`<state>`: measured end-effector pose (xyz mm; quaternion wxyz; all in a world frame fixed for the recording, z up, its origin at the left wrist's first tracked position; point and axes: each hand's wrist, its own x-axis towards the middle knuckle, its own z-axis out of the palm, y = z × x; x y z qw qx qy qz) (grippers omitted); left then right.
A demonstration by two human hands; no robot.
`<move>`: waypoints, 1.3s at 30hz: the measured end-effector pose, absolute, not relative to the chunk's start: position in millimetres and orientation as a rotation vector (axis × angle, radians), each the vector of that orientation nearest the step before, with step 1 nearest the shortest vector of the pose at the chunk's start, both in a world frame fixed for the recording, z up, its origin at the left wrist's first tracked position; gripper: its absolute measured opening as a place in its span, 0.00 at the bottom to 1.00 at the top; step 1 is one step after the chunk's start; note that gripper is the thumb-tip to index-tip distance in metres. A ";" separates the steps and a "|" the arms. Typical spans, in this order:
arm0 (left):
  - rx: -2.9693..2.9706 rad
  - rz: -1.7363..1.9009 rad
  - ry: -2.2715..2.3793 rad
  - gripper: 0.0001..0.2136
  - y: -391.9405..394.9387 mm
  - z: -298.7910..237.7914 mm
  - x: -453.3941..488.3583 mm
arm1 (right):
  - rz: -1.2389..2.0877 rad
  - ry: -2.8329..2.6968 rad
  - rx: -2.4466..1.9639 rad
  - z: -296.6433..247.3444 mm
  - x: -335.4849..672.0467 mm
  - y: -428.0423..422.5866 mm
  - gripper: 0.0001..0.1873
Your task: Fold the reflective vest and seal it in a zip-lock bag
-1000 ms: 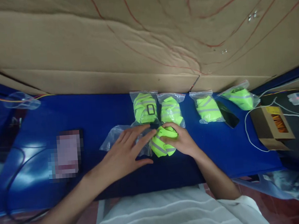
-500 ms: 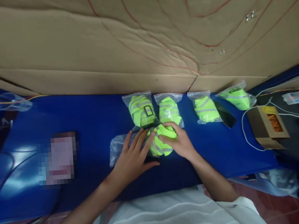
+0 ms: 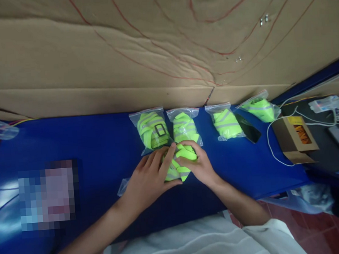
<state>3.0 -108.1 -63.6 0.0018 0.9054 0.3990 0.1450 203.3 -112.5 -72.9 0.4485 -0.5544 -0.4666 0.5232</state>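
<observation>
- the blue tabletop [image 3: 100, 135] runs up to a cardboard panel [image 3: 108, 50].
- the neon bundle [image 3: 180, 169] sits between our hands: our right hand [image 3: 202, 165] grasps it, our left hand [image 3: 149, 175] holds its left side.
- we seem to be bagging it; that calls for an open clear bag [image 3: 123, 187], left of the bundle.
- bagged bundles [image 3: 185, 128] crowd just beyond it.

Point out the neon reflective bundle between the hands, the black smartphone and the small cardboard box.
Neon reflective bundle [image 3: 186, 153]: head view, on its upper fabric folds.
Black smartphone [image 3: 250, 131]: head view, on its dark face.
Small cardboard box [image 3: 284, 136]: head view, on its side wall, left of the window showing orange.
</observation>
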 end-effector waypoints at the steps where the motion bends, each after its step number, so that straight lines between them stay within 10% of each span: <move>1: 2.847 0.432 1.251 0.55 -108.4 -63.4 3.3 | 1.317 -1.103 -1.382 -73.7 201.0 -112.6 0.23; 9: 2.896 0.422 1.332 0.49 -108.7 -61.4 9.3 | 1.199 -1.316 -1.270 -71.9 205.0 -121.9 0.35; 21: 2.833 0.675 1.371 0.49 -116.4 -64.0 24.9 | 1.191 -1.425 -1.186 -66.7 229.0 -106.0 0.20; 39: 1.755 0.127 1.374 0.53 -122.8 -63.1 2.8 | 1.292 -2.222 -0.738 -64.0 245.5 -99.8 0.17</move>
